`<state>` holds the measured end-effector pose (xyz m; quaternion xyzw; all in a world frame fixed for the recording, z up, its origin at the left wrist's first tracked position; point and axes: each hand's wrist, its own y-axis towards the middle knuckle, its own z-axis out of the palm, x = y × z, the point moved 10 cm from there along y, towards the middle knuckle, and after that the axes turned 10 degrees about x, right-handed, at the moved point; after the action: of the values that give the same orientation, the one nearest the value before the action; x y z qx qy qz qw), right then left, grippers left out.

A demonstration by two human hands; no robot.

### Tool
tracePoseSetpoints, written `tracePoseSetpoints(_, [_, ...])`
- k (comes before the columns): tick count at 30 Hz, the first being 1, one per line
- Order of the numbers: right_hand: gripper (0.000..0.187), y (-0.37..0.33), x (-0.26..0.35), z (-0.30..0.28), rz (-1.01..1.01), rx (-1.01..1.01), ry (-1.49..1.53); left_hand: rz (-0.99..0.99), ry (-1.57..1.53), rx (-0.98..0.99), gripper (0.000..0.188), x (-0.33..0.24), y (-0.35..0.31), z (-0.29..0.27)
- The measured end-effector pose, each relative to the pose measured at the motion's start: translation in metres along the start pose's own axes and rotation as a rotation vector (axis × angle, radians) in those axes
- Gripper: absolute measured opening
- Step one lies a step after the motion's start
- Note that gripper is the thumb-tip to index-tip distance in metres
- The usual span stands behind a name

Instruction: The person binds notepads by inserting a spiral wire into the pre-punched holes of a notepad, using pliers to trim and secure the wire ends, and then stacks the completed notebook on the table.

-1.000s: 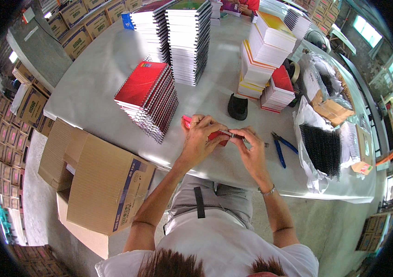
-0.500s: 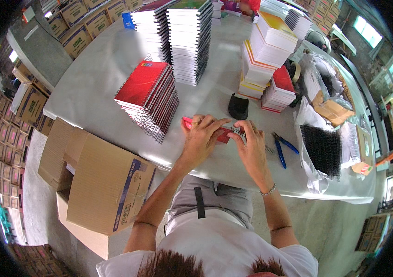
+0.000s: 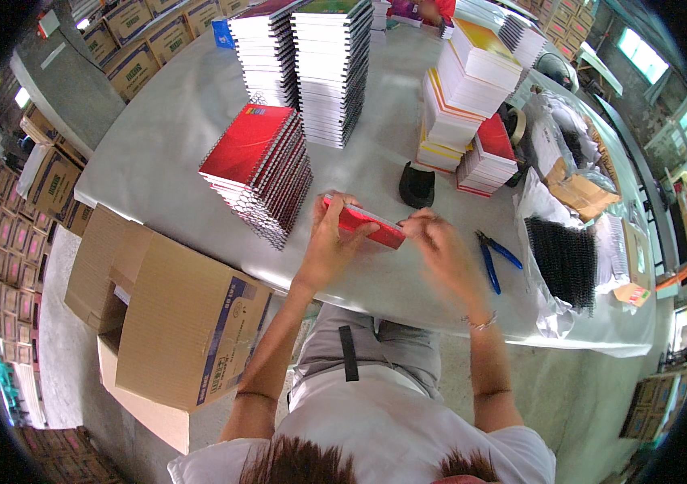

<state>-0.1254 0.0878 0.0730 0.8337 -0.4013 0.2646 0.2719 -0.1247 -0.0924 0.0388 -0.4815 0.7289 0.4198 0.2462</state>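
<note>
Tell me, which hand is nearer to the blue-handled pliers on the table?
Right. The right hand, blurred, is at the red book's right end, just left of the pliers. The left hand holds the book farther left.

Red notebook (image 3: 384,233): more of its cover and edge exposed than a second ago. Left hand (image 3: 331,246), earlier spread over the notebook's middle, now back toward its left end, thumb across near face. Right hand (image 3: 440,246) sharp before, now blurred; wrist farther right of notebook. Coil's loose end, earlier right of notebook, now out of sight.
</note>
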Motion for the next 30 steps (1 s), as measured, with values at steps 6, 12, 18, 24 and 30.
tracePoseSetpoints(6, [0.032, 0.018, -0.071, -0.045, 0.049, -0.002, -0.049, 0.026, -0.012, 0.049, 0.045, -0.004, 0.002, -0.004])
tracePoseSetpoints(12, [0.045, 0.018, -0.107, -0.038, 0.04, 0.051, -0.103, 0.142, -0.04, 0.09, 0.044, -0.027, 0.003, -0.007])
tracePoseSetpoints(18, [0.041, 0.034, -0.073, -0.026, -0.086, 0.031, -0.102, 0.082, -0.047, 0.147, 0.046, -0.015, 0.0, 0.002])
tracePoseSetpoints(24, [0.031, 0.038, -0.084, -0.014, -0.142, 0.043, -0.271, 0.026, -0.15, 0.136, 0.055, -0.002, 0.001, 0.006])
tracePoseSetpoints(30, [0.027, 0.016, -0.079, -0.019, 0.265, 0.211, 0.303, 0.021, -0.086, 0.107, 0.069, -0.005, -0.007, 0.008])
